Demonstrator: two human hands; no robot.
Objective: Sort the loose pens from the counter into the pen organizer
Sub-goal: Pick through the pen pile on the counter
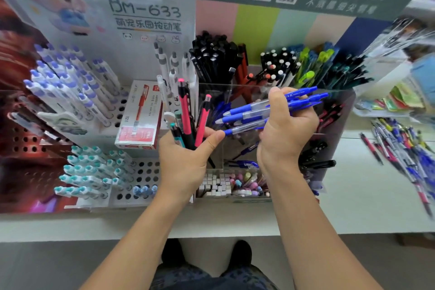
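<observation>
Holding a bundle of blue pens (270, 110), the right hand (288, 129) has fingers curled round them, tips pointing left, above the clear pen organizer (277, 92). Left hand (186, 155) grips a bunch of mixed pens (188, 115), pink & black & teal, standing upright; its thumb touches the tip of the lowest blue pen. More loose pens (400, 146) lie in a heap on the white counter (353, 198), well to the right. A red pen box (138, 115) leans just left of the left hand.
</observation>
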